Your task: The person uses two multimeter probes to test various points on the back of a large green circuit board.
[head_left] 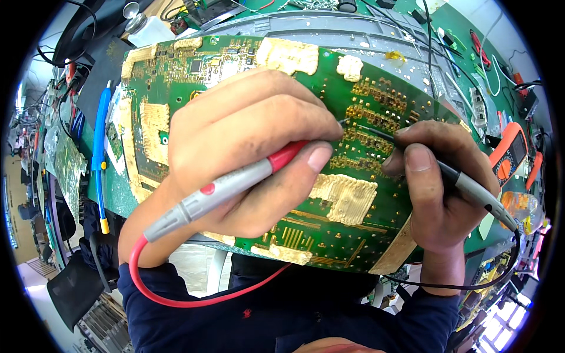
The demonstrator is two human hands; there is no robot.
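Observation:
A large green circuit board (391, 200) with patches of cream-coloured filler lies tilted before me. My left hand (253, 141) is closed round a red-and-grey multimeter probe (220, 188), its tip by a row of small gold components right of the board's middle. Between thumb and fingers, my right hand (441, 182) grips a black-and-grey multimeter probe (471, 191). That thin tip reaches left to the same rows, close to the other tip. Whether either tip touches a contact is too small to tell. An orange multimeter (507, 156) stands beyond my right hand.
A grey tray (365, 44) with white crumbs lies behind the board on a green work mat (120, 203). On the left are a blue tool (101, 147) and a bottle (147, 29) with a metal top. Cables cross the back right, and a clear container (521, 206) is at right.

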